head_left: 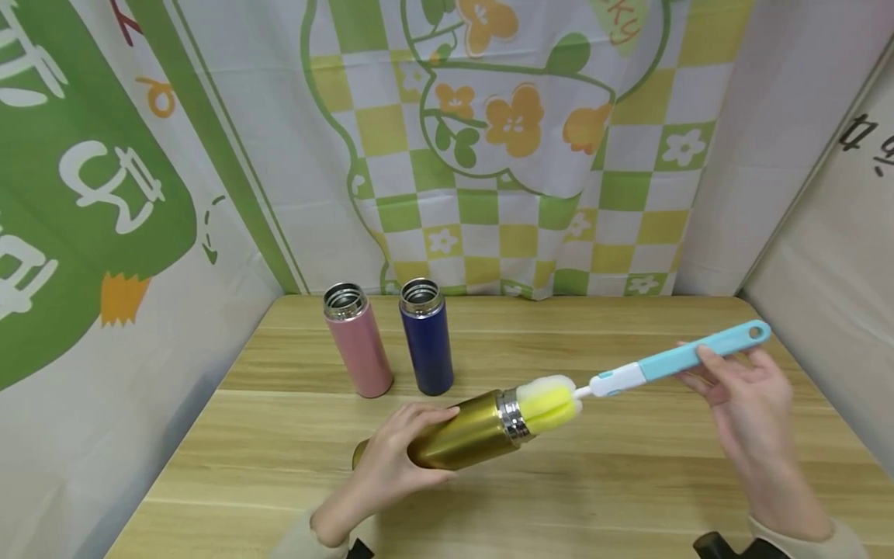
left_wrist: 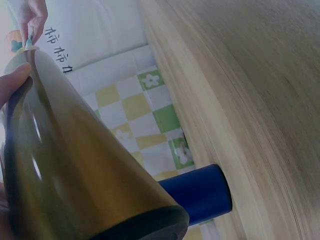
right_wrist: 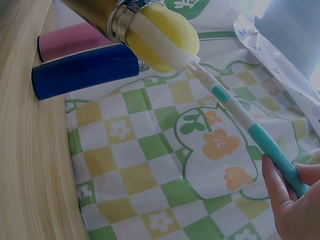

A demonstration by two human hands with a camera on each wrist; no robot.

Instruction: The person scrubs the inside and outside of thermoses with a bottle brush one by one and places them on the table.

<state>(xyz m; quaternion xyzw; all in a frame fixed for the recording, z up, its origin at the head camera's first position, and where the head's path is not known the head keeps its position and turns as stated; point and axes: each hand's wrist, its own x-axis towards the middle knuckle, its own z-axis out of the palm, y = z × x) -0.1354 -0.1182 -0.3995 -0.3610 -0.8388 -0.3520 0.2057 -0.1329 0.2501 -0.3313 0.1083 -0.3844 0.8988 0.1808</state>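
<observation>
A gold vacuum flask (head_left: pixel 464 435) lies tilted in my left hand (head_left: pixel 394 458), its steel mouth turned to the right. Thumb and fingers wrap round its body; in the left wrist view the flask (left_wrist: pixel 85 160) fills much of the frame. My right hand (head_left: pixel 747 392) pinches the blue handle of a bottle brush (head_left: pixel 705 349). The brush's yellow and white sponge head (head_left: pixel 550 404) sits at the flask's mouth, partly inside, with most of the sponge bulging out. From the right wrist, the sponge (right_wrist: pixel 167 40) presses against the steel rim.
Behind the flask, a pink flask (head_left: pixel 359 345) and a navy blue flask (head_left: pixel 427 341) stand upright without lids on the wooden table (head_left: pixel 559 497). A patterned cloth (head_left: pixel 517 233) hangs along the table's back edge, with printed cloth walls at both sides.
</observation>
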